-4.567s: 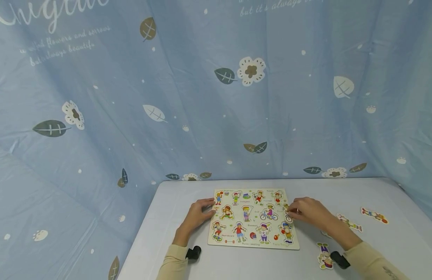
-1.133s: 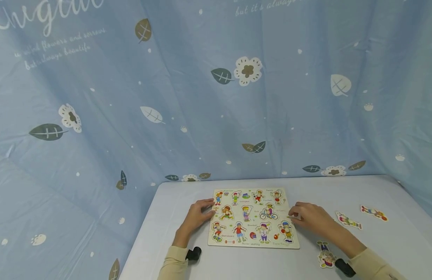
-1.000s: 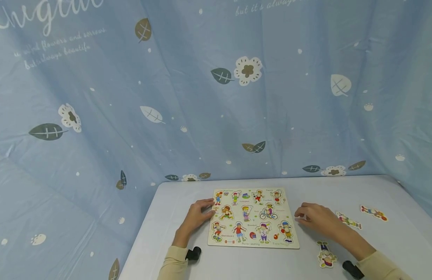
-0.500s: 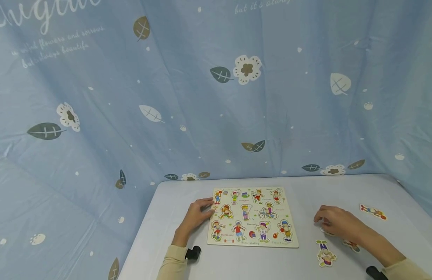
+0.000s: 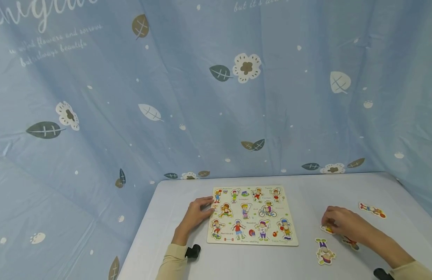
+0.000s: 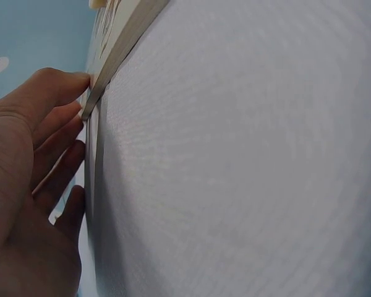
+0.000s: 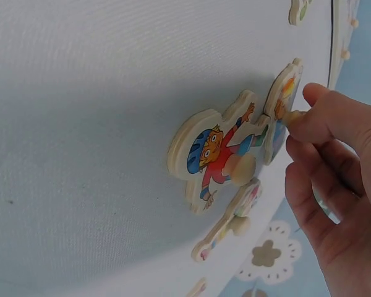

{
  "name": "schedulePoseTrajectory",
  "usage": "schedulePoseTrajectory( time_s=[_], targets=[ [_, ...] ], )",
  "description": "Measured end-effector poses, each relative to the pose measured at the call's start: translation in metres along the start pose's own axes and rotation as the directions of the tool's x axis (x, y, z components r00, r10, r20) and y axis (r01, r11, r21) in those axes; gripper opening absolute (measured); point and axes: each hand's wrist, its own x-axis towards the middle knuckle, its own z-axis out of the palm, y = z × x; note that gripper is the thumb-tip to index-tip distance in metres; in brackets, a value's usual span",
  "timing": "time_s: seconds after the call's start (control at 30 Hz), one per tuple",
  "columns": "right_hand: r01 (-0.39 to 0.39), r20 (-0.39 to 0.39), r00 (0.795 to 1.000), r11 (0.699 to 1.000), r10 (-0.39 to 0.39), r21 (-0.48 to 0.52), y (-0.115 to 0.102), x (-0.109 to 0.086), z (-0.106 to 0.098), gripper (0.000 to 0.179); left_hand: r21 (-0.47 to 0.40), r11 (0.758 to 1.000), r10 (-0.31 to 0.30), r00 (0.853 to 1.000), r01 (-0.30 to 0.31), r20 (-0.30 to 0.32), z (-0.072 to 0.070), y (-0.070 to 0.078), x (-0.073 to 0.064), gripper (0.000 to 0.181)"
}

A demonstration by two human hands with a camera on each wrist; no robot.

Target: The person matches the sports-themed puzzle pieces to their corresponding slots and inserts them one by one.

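In the head view a wooden puzzle board (image 5: 233,212) of cartoon children at sports lies flat on the table. Beside its left edge is my left hand (image 5: 194,214); the left wrist view shows the thumb and index fingertips touching the board's edge, fingers fairly straight. My right hand (image 5: 345,223) is low over loose pieces to the right. Thumb and finger pinch the knob of a yellow-and-orange puzzle piece (image 7: 289,86), which lies at or close to the tabletop. Against it in the right wrist view is a piece with a blue-helmeted figure (image 7: 217,162), its knob free.
One loose piece with purple (image 5: 324,252) lies nearer the front, another (image 5: 372,210) farther back right. A further knobbed piece (image 7: 226,226) shows past the blue-helmeted one. A blue patterned curtain (image 5: 216,116) hangs behind the table (image 5: 188,260).
My right hand has moved from the board's right edge rightward to the loose pieces and taken a knob. The wheeled piece at its fingers 4.6 s ago is gone from there. My left hand stays put.
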Motion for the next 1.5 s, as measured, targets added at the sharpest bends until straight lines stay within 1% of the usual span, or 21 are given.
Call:
schedulePoseTrajectory(
  time_s=[0.1,0.17,0.23,0.37,0.73,0.9,1.03,1.23,1.37,1.43,1.5],
  targets=[
    [-0.018,0.015,1.0,1.0,0.018,0.004,0.001,0.001,0.0,0.027,0.003,1.0,0.014,1.0,-0.014,-0.001,0.0,0.0,0.0,0.038],
    [-0.024,0.023,0.999,1.0,0.024,0.011,0.002,0.0,0.0,0.028,0.001,1.0,0.01,1.0,-0.01,0.0,0.0,0.0,0.0,0.038],
    [-0.022,0.027,0.999,0.999,0.021,0.025,0.004,0.0,0.001,0.03,-0.004,1.0,-0.008,1.0,0.008,0.002,0.0,0.001,0.0,0.038],
    [-0.003,0.02,1.0,0.999,0.002,0.035,0.007,-0.001,0.002,0.031,-0.013,0.999,-0.033,0.999,0.033,0.001,0.0,0.003,-0.001,0.038],
    [0.044,0.016,0.999,0.998,-0.044,0.043,0.012,-0.002,0.003,0.031,-0.002,1.0,-0.021,1.0,0.021,-0.011,0.002,0.001,-0.001,0.038],
    [0.045,0.011,0.999,0.998,-0.046,0.047,0.011,-0.001,0.002,0.029,-0.004,1.0,-0.025,1.0,0.025,-0.009,0.002,0.0,-0.001,0.038],
    [0.067,0.001,0.998,0.996,-0.068,0.051,0.01,0.0,0.001,0.029,-0.002,0.999,-0.035,0.999,0.035,-0.005,0.001,0.0,-0.001,0.038],
    [0.074,0.0,0.997,0.997,-0.074,0.038,0.007,0.002,-0.002,0.028,-0.008,1.0,-0.023,1.0,0.023,0.0,0.0,0.002,-0.002,0.038],
    [0.115,-0.024,0.993,0.992,-0.114,0.052,0.006,0.004,-0.001,0.024,-0.004,1.0,-0.004,1.0,0.004,-0.005,-0.001,0.004,-0.002,0.038],
    [0.131,-0.037,0.991,0.989,-0.129,0.062,0.005,0.005,-0.001,0.022,-0.009,1.0,-0.011,1.0,0.011,-0.006,-0.001,0.005,-0.002,0.037],
    [0.115,-0.036,0.993,0.991,-0.113,0.067,0.003,0.006,-0.001,0.02,-0.019,0.999,-0.026,1.0,0.026,-0.005,-0.001,0.006,-0.002,0.037]
  ],
)
